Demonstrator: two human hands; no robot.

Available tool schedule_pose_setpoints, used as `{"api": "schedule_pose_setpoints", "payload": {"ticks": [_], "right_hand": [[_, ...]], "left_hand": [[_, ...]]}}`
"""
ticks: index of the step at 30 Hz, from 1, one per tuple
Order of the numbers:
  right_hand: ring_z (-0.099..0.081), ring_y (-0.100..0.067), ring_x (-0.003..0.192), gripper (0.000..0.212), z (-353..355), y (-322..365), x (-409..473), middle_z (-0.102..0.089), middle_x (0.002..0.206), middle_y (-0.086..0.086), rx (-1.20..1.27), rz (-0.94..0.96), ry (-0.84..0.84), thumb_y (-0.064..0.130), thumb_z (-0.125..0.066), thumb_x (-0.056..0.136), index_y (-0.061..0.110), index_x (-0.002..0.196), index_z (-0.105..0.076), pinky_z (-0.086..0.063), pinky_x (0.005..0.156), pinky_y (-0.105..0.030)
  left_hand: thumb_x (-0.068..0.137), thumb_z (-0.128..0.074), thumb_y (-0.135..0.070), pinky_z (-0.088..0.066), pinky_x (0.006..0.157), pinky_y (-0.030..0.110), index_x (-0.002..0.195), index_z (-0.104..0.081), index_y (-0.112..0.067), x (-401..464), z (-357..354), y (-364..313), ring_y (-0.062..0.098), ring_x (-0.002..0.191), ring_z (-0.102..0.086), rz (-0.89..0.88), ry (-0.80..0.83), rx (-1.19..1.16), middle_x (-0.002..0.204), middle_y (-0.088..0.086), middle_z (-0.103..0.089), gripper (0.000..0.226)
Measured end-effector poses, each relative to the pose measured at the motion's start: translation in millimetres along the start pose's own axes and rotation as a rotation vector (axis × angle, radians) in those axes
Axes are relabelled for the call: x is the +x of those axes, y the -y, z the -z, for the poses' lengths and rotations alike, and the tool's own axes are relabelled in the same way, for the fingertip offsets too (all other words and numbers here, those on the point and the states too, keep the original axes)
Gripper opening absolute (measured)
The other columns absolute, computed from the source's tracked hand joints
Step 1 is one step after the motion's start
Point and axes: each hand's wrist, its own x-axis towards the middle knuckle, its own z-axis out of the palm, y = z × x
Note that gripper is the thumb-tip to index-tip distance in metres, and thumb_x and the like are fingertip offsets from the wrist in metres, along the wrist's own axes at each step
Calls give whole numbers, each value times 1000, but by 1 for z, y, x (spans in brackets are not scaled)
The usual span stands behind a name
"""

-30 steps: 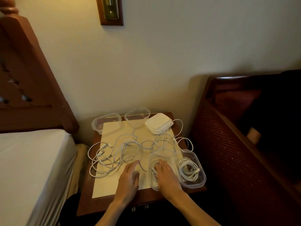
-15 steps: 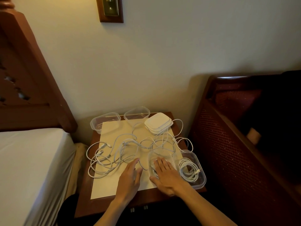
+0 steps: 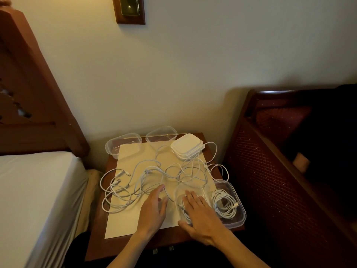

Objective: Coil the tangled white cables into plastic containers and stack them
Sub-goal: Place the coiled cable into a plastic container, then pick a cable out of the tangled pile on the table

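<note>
Cables [image 3: 146,182] tangled beside left hand [image 3: 153,211], fingers relaxed; right hand [image 3: 201,215] flat, fingers straight, over container [image 3: 193,192].

Dim, warm light falls from upper left; the right side sinks into shadow, edges bowed by wide-angle distortion.

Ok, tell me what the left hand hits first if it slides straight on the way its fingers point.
Probably the tangled white cables: the left hand points up the table, fingertips already at a strand. Depth is unclear.
</note>
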Motion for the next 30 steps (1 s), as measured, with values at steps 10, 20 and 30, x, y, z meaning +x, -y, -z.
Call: {"api": "schedule_pose_setpoints", "payload": {"ticks": [10,20,30], "right_hand": [[-62,-4,91,26,71,26,63,-69,99,13,225,13,-687,33,-47,95,25,98,-71,-55,72,-26],[-59,-23,105,20,119,-10,232,-62,118,-6,799,-424,-461,17,-57,94,15,112,-64,-53,88,-34],[-54,-34,119,29,117,-44,310,-59,129,-16,730,-561,-268,11,-54,97,2,122,-63,-47,99,-40]], "left_hand": [[85,-59,-43,-49,55,27,75,-69,-30,58,48,-31,3,58,-58,-80,-260,150,62,-16,-63,19],[91,-57,-22,-40,69,29,98,-65,-14,230,73,-11,17,86,-55,130,-204,221,98,2,-64,13],[92,-55,-14,-48,84,43,116,-61,-1,303,46,21,41,106,-59,251,88,394,116,23,-65,29]]}}
